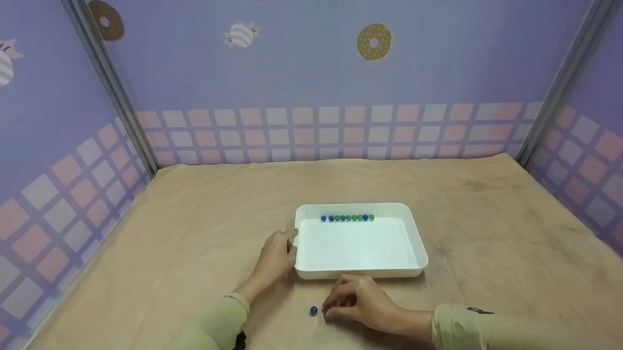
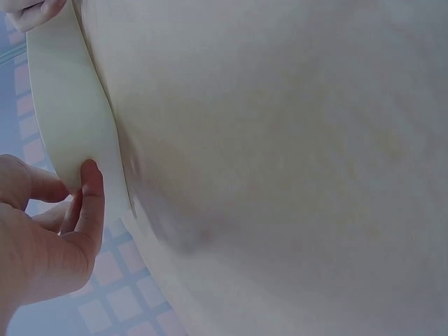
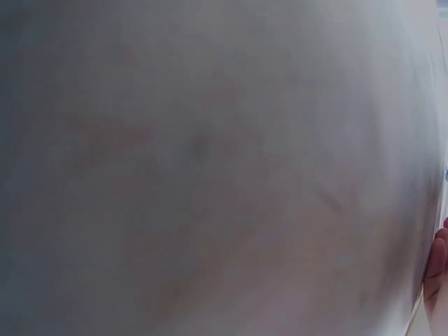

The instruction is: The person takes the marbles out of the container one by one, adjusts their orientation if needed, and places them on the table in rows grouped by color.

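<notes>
A shallow white tray (image 1: 357, 249) lies on the brown paper, with a row of several blue and green glass marbles (image 1: 348, 218) along its far side. The leftmost blue marble (image 1: 323, 218) stands slightly apart from the others. My left hand (image 1: 276, 255) grips the tray's left rim; in the left wrist view, its thumb and fingers pinch the tray wall (image 2: 73, 105). In front of the tray, my right hand (image 1: 362, 302) pinches a dark marble (image 1: 325, 310) between thumb and fingertips, mostly hidden by them. Just left of those fingertips, another blue marble (image 1: 314, 311) rests on the paper.
Brown paper (image 1: 213, 211) covers the table. Purple patterned panels (image 1: 307, 75) enclose it at the back and both sides, with grey metal posts (image 1: 110, 84) at the back corners. Mostly blurred paper fills the right wrist view.
</notes>
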`<state>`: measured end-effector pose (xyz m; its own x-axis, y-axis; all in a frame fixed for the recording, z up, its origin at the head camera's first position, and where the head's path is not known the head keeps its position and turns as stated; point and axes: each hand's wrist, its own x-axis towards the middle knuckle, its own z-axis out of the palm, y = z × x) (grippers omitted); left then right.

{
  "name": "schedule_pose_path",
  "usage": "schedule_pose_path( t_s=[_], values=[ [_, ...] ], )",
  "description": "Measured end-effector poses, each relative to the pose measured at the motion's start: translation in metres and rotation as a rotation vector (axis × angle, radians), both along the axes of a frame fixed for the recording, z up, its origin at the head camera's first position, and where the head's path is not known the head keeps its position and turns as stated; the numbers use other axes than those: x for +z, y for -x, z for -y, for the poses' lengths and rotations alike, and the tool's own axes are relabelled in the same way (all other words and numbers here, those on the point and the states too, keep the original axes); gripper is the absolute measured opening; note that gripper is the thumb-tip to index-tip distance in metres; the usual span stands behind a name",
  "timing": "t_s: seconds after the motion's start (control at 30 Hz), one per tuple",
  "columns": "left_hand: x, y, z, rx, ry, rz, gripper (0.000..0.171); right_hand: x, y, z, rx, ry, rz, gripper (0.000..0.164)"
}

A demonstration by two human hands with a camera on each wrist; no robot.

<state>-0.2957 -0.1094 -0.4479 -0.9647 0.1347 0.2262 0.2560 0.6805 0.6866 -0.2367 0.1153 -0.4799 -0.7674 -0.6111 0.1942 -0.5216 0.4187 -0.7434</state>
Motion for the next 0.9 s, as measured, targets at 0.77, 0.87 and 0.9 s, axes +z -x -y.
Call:
schedule_pose_path(
  t_s=[0.77, 0.87, 0.9],
  values=[
    [-0.0011, 0.0009, 0.0022, -0.006, 0.0, -0.008, 0.042, -0.0004, 0.0002, 0.0041, -0.015, -0.028, -0.023, 0.012],
    [-0.0009, 0.0015, 0.0021, -0.005, -0.008, 0.001, 0.042, -0.0004, 0.0007, 0.0037, -0.016, -0.03, -0.013, 0.013],
    [-0.0009, 0.0016, 0.002, -0.005, -0.011, 0.0, 0.041, -0.0004, 0.0008, 0.0035, -0.016, -0.029, -0.008, 0.013]
  ],
)
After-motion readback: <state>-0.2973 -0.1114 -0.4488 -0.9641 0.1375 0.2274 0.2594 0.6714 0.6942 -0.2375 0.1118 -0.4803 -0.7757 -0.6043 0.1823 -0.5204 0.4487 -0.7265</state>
